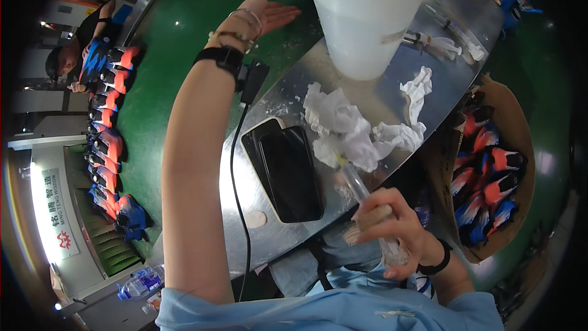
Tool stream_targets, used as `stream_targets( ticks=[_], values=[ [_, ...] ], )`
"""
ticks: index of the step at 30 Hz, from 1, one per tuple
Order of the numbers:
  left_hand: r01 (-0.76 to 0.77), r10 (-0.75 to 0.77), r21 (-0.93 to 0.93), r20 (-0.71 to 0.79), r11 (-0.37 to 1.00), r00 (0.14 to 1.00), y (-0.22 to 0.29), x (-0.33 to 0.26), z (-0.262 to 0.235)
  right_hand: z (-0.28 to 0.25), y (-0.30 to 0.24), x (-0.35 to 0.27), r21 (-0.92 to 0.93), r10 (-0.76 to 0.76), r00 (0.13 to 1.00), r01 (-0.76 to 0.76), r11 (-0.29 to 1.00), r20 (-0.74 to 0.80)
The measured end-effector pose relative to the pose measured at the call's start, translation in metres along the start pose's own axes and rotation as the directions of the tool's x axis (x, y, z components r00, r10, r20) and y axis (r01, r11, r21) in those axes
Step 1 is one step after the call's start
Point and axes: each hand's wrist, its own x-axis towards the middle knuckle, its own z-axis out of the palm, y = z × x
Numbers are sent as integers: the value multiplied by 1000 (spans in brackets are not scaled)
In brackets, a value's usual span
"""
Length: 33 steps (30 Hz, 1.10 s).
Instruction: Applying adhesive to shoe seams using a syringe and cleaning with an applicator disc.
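Observation:
My left arm stretches forward, and my left hand (269,12) is open over the green surface, its fingers extended and holding nothing. A dark watch with a cable and bracelets circle that wrist. At the metal table's near edge, my right hand (395,224) is closed around a clear syringe (355,184). Its yellowish tip points away from me and meets crumpled white tissue (340,116). Left of the tissue lies a dark phone (291,175), on top of a second, pale-edged phone (252,138). A large translucent white container (367,18) stands beyond the tissue.
More syringes (432,43) lie at the table's far right. Below the right edge, a cardboard box (520,116) holds several orange and blue shoes (490,165). Similar shoes (107,147) line the left, where another person (73,55) handles one. A plastic bottle (141,282) is at lower left.

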Motion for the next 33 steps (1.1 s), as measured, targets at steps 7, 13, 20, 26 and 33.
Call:
stream_targets(
  ticks=[7, 13, 20, 26, 33],
  values=[
    [-405, 412, -78, 165, 911, 896, -25, 112, -43, -3, -14, 0, 43, 61, 997, -62, 997, 36],
    [-325, 325, -22, -26, 945, 945, -24, 111, 0, 4, -22, 0, 25, 143, 989, -144, 989, 40],
    [-261, 264, 48, -262, 964, 928, 21, 60, 0, 22, -36, -3, -8, 177, 984, -177, 984, -31],
    [-335, 361, 141, -258, 932, 896, 0, -59, -123, 22, -32, -1, 24, 67, 997, -67, 997, -34],
    [-340, 224, -112, -559, 934, 798, -196, -442, -174, 14, -12, 1, -17, 49, 989, -52, 999, -137]
  ],
)
